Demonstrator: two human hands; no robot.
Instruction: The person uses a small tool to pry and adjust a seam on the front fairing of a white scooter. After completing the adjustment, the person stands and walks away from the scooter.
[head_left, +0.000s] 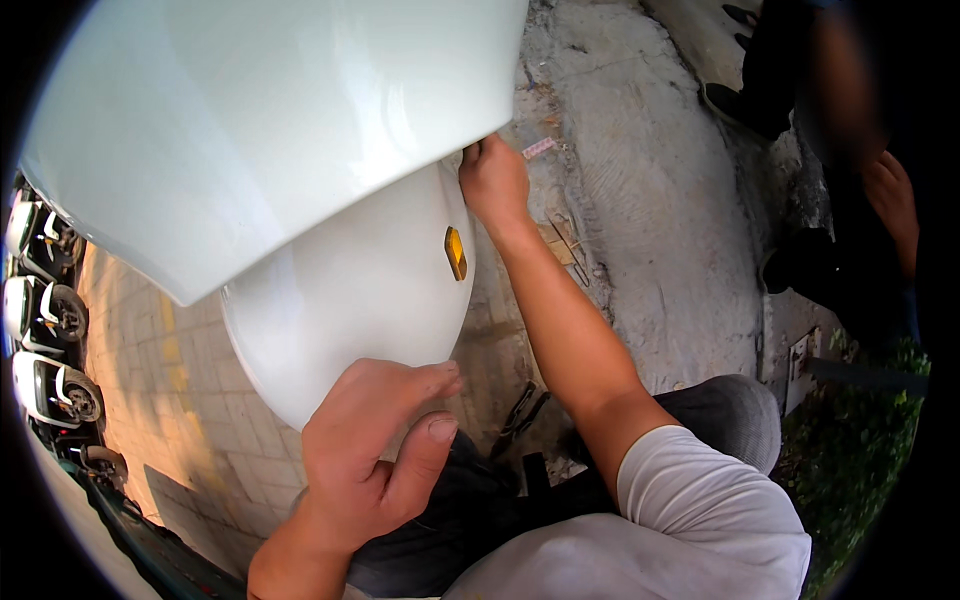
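Observation:
A large, glossy white vehicle panel (280, 130) fills the upper left. Beneath its lower edge shows a second, curved white body panel (350, 270) with an amber side marker (456, 254) set near its right rim. My right hand (497, 183) is closed at the right end of the upper panel's lower edge. Its fingertips curl in behind that edge and are partly hidden. Closer to me, my left hand (380, 450) is raised in front of the curved panel. Its fingers bend forward and the thumb stands apart, with nothing visible in the gap.
Rough concrete (650, 200) stretches along the right, with a pink slip (539, 148) lying on it. A dark tool-like object (519, 415) is on the ground by my knee (730, 410). Another person (850, 200) is at the far right, above green plants (860, 450). Several scooters (55, 310) are parked left.

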